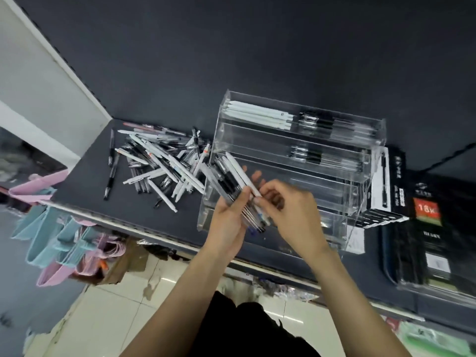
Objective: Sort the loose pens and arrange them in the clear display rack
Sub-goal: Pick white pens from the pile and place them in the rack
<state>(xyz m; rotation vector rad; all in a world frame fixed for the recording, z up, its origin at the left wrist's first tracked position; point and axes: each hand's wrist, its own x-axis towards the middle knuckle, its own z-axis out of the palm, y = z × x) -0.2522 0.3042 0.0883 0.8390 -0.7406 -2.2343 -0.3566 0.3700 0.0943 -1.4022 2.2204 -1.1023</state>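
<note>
- At nine o'clock from the hands, the loose pens (157,163) lie in a crossed heap on the dark shelf (85,173), white barrels tangled with black and clear ones; a few black pens lie apart at the heap's left edge.
- Risk: the heap reaches close to the shelf's front lip at its seven o'clock side, so a careless rake through it could roll pens off onto the floor.
- The left hand (229,222) comes up from six o'clock, palm turned inward, fingers curled round a mixed bundle of pens (239,191) that fans toward eleven o'clock.
- Risk: the bundle looks loosely fanned; if the grip eases while one pen is drawn out, its neighbours may slide free.
- The right hand (288,210), just at three o'clock of the left, arches over the bundle, thumb and fingertips pinching a white pen (244,176) at its lower end; both hands hover in front of the rack's lower tiers.
- The clear display rack (360,202) stands at one o'clock from the hands, its upper tiers already carrying rows of white and black pens (296,119), the lower tiers barely filled.
- Risk: its walls are hard to see, so a pen tip could catch on a tier edge and drop into the wrong tier.
</note>
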